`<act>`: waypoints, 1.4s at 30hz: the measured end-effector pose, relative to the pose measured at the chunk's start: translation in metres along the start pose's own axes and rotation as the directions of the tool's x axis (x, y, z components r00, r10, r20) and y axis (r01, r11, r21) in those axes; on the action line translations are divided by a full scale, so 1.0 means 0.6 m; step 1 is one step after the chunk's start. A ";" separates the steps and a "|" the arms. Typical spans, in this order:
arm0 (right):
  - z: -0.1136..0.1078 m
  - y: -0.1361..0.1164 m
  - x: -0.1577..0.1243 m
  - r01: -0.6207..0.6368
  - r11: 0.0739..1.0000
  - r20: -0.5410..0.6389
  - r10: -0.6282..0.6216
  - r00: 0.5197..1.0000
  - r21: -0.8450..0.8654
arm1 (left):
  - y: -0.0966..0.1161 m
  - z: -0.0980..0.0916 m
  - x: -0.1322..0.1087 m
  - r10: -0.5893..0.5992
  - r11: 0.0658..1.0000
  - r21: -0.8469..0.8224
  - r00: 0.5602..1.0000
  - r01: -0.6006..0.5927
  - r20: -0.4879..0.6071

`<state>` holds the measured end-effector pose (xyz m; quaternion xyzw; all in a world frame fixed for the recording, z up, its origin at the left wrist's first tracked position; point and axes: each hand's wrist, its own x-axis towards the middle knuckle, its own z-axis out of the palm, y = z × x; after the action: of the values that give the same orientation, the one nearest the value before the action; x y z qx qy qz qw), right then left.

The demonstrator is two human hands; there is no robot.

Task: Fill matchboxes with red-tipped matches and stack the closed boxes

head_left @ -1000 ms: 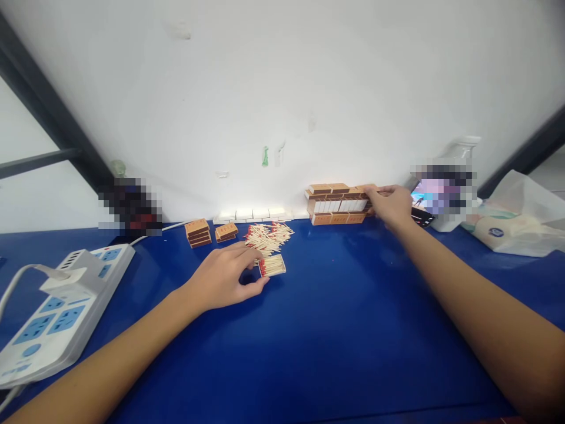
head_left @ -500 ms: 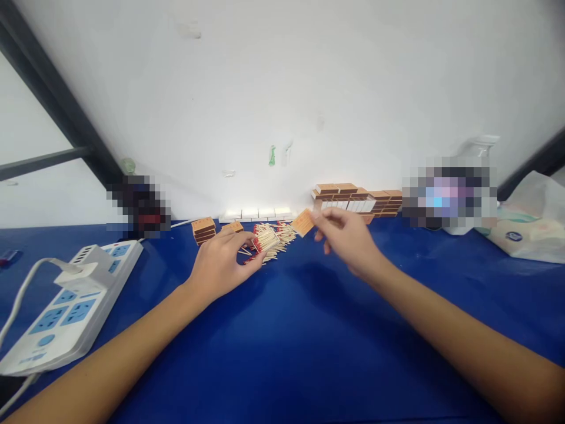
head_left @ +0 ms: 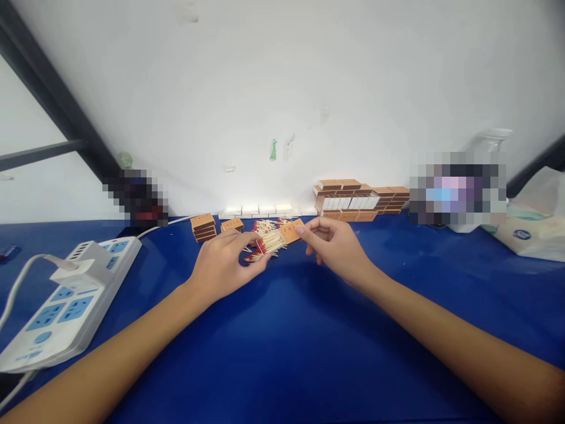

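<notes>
My left hand (head_left: 227, 259) grips a small matchbox tray (head_left: 271, 242) filled with red-tipped matches between thumb and fingers. An orange matchbox sleeve (head_left: 292, 232) is pinched in my right hand (head_left: 333, 244), its left end meeting the tray's right end. Beneath and behind the tray lies a pile of loose matches (head_left: 263, 225), partly covered by it. Just left of the pile is a small orange matchbox (head_left: 232, 225), and farther left stands a short stack of matchboxes (head_left: 203, 227).
White trays (head_left: 250, 209) line the wall. Stacked matchboxes (head_left: 342, 187) stand at the back right, near a blurred device (head_left: 454, 191) and a plastic-wrapped packet (head_left: 536, 229). A power strip (head_left: 95, 315) with a cable lies left on the blue table (head_left: 282, 353).
My right hand has brought the orange sleeve left and slightly down, from apart to against the filled tray. My left hand still holds the tray in nearly the same place.
</notes>
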<state>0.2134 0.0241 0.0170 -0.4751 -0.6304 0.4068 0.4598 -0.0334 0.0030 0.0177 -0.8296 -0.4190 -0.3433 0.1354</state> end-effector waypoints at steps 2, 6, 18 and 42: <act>-0.001 0.002 0.002 0.005 0.999 0.022 -0.006 1.000 0.032 | -0.001 -0.001 0.000 0.014 1.000 -0.005 1.000 -0.014 -0.017; -0.002 0.006 0.005 0.022 0.995 0.030 -0.025 0.999 0.097 | -0.002 0.001 -0.001 0.050 0.999 -0.018 0.998 -0.051 -0.037; 0.014 0.000 -0.012 -0.001 0.997 0.144 -0.010 0.990 0.081 | -0.003 0.009 -0.005 0.084 0.991 -0.099 0.992 -0.093 -0.093; 0.014 -0.004 -0.035 0.323 0.866 0.282 -0.223 0.933 -0.383 | -0.079 -0.026 0.027 -0.166 0.986 -0.043 0.981 0.163 -0.099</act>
<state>0.2072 0.0027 0.0130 -0.4190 -0.8130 0.2425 0.3235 -0.0711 0.0337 0.0373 -0.7756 -0.4727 -0.4026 0.1136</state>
